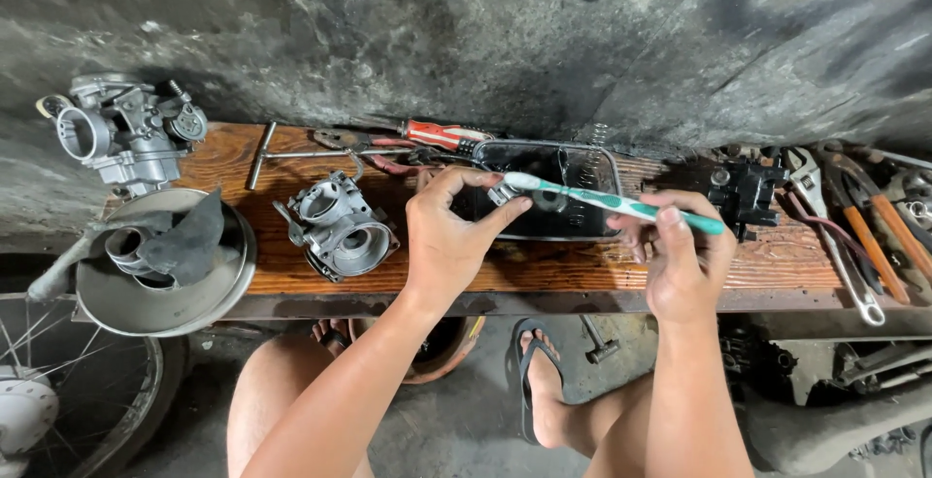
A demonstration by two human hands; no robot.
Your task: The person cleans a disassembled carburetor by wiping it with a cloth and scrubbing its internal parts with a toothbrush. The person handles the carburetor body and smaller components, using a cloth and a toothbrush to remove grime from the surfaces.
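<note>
A small metal part (500, 194) is pinched in the left hand (449, 240) over the black tray (582, 163) on the bench (544, 269). The right hand (684, 264) grips a toothbrush (612, 203), bristles on the part: scrubbing, it seems. A carburetor (340, 226) sits left.

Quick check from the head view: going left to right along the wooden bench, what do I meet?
Carburetor → round metal pan → T-handle wrench → second carburetor body → left hand → black tray → right hand holding toothbrush → black part → wrenches → orange-handled pliers.
</note>
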